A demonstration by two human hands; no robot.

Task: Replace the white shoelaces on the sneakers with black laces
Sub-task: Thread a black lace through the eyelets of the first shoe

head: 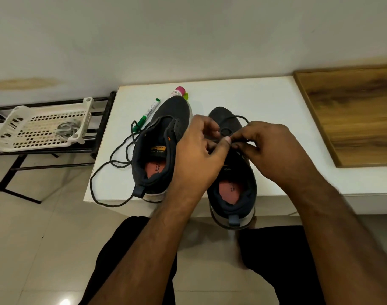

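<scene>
Nearest the camera are the person's legs in black shorts (274, 260), above a pale tiled floor (45, 249). Two bare arms reach forward from there.

The left hand (199, 155) and the right hand (267, 148) meet over the right sneaker (234, 190). Both hands have curled fingers, and each pinches a bit of the black lace (236, 117) of that shoe, close to where the fingertips touch. A thin loop of this lace shows over the toe of the shoe.

The left sneaker (161, 137) stands just beside it on the white table (265, 100). Both shoes are dark with pink insides, heels toward the person. The right one's heel sticks out past the table edge.

A second black lace (113, 164) lies loose on the table left of the left sneaker and hangs over the edge.

A green marker (146, 114) lies near the left shoe's toe. A pink-capped bottle (177, 93) lies behind that toe.

Far left, a white basket (16, 126) sits on a black rack (56, 164). A wooden board (351, 115) is on the right.
</scene>
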